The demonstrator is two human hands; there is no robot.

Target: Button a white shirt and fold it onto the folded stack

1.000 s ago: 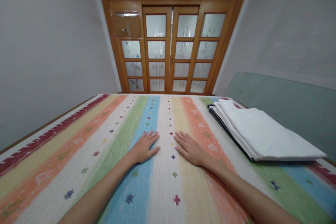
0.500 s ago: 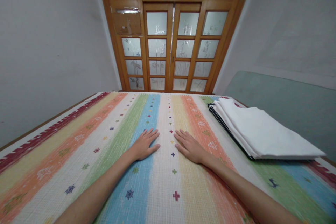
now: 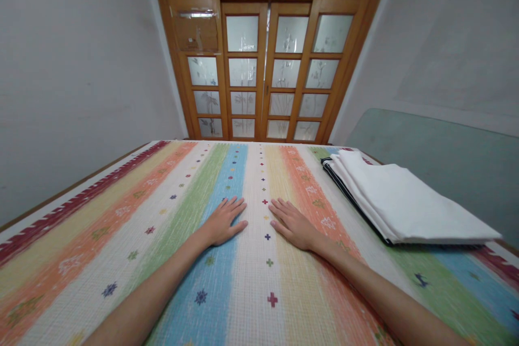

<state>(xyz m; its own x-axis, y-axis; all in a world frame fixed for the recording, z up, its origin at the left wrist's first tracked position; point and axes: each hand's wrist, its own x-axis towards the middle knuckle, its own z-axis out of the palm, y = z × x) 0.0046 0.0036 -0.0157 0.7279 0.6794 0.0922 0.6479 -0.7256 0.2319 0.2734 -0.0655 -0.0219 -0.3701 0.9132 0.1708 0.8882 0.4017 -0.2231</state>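
Observation:
My left hand lies palm down on the blue stripe of a striped tablecloth, fingers stretched out, thumb pointing right. On the cloth's yellow stripe rests my right hand, flat with its fingers extended. A narrow white strip dotted with small printed crosses runs between the two hands, and they do not touch. Neither holds anything. To the right of my right hand, apart from it, lies a folded stack of white cloth. Dark fabric with a white line shows along the stack's left edge and underneath.
Beyond the table's far edge stand wooden doors with patterned glass panes. A brown cardboard piece is taped over the upper left pane. Pale walls rise on both sides. A grey-green board stands along the right, behind the folded stack.

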